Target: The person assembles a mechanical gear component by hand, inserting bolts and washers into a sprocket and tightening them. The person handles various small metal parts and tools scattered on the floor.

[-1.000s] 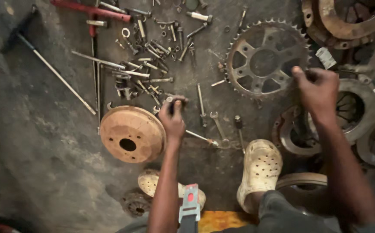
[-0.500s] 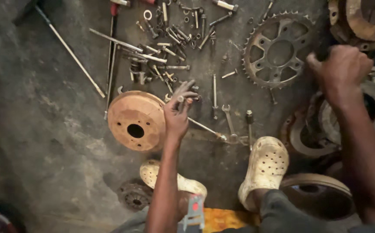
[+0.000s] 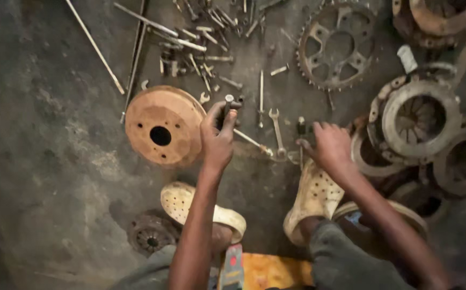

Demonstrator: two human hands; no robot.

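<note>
The left hand [image 3: 218, 140] is closed around a short metal bolt [image 3: 227, 105], holding it upright just beside the rusty brake drum [image 3: 162, 127] on the floor [image 3: 45, 161]. The right hand [image 3: 329, 145] hovers with fingers spread loosely, holding nothing, above a wrench [image 3: 277, 134] near the pale clog [image 3: 314, 198].

A rust-orange brake drum [image 3: 163, 126] with a black centre hole is seen on the dark grey floor [image 3: 45, 161]. Cream clogs [image 3: 313, 201] dotted with small holes are worn. A dull grey sprocket [image 3: 337, 45] lies near the floor's top edge.
</note>
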